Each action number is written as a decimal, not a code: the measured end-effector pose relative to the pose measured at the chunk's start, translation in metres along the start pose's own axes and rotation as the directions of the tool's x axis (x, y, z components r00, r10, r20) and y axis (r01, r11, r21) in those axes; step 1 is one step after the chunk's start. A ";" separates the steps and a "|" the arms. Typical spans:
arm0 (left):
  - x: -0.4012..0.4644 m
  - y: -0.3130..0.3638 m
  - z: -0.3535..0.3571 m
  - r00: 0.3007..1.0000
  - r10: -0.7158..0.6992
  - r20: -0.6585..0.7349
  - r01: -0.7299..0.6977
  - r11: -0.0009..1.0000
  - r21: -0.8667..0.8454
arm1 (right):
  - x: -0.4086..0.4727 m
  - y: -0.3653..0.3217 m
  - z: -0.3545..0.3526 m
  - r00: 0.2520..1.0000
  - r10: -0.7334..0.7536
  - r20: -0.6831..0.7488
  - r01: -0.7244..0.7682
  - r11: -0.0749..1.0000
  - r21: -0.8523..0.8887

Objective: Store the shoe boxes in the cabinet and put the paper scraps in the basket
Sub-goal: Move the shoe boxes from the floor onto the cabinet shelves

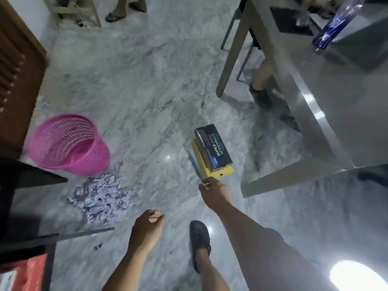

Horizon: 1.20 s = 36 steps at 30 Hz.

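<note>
Three shoe boxes are stacked on the marble floor: a black box [213, 149] on top, a yellow box [222, 172] under it, and a pale blue box [194, 161] at the bottom. My right hand [213, 193] reaches down to the near end of the stack, fingers curled, touching or just short of the yellow box. My left hand [150, 226] hangs loosely curled and holds nothing. A pile of torn paper scraps [102, 196] lies on the floor just in front of a pink mesh basket [69, 143], which tilts on its side.
A grey table [315, 97] stands at the right with a blue bottle [333, 28] on it and someone's leg beneath. A brown louvred cabinet door [16, 66] is at the left. A dark surface [25, 206] juts in at lower left. My shoe [199, 238] is near the boxes.
</note>
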State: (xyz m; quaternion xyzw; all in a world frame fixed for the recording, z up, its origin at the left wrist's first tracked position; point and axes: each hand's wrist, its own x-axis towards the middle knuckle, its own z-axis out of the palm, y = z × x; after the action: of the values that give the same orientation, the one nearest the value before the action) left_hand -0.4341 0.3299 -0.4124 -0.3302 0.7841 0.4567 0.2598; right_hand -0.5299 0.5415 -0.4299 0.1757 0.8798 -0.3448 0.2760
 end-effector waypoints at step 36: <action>0.031 -0.156 0.164 0.891 -0.379 -0.249 0.120 0.727 -0.676 | -0.011 0.100 0.137 0.903 -0.339 0.263 0.352 0.936 -0.003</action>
State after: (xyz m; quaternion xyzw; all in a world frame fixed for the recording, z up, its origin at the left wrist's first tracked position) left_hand -0.3193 0.4099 -0.5930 -0.5834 0.5603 0.5868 0.0377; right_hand -0.4209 0.5138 -0.5576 -0.0364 0.8620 -0.3857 0.3268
